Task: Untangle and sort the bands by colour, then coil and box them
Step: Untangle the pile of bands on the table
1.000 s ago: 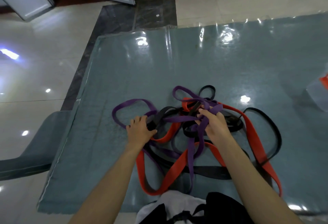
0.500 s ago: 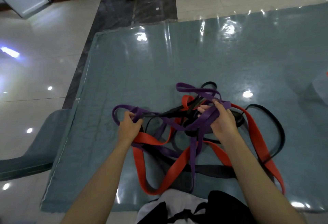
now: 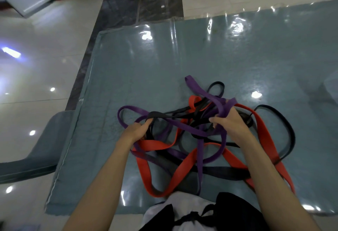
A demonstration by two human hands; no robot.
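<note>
A person's 2 bare hands work at a tangle of purple, red and black bands (image 3: pixel 197 135) heaped on the near half of a grey-blue table (image 3: pixel 146 77) covered with a glossy clear sheet. The left hand (image 3: pixel 136 130), at the tangle's left edge, has its fingers curled and pressed together around a black band (image 3: pixel 158 115) where it crosses a purple band (image 3: pixel 128 110); that purple band loops out to the left of the heap and comes back under the same grip. The right hand (image 3: pixel 229 123), on the tangle's far right side, is closed around a bunch of purple strands (image 3: pixel 222 107), thumb pointing left toward the heap's middle and fingers wrapped over the bunch. A purple loop (image 3: pixel 192 82) sticks up from the far side of the tangle, with a thin black loop (image 3: pixel 216 86) just beside it. A wide red band (image 3: pixel 263 134) runs from the right hand's side down toward the table's near edge, and another red band (image 3: pixel 146 174) sweeps in a U across the near side of the heap. A narrow black band (image 3: pixel 290 132) arcs outside the red one, on the right of the tangle. A broad black strip (image 3: pixel 225 173) lies flat under the pile's near part. Strands of all 3 colours cross one another in the middle; which passes over which there is hard to tell. Shiny pale floor tiles (image 3: pixel 36 77) lie left of the table.
</note>
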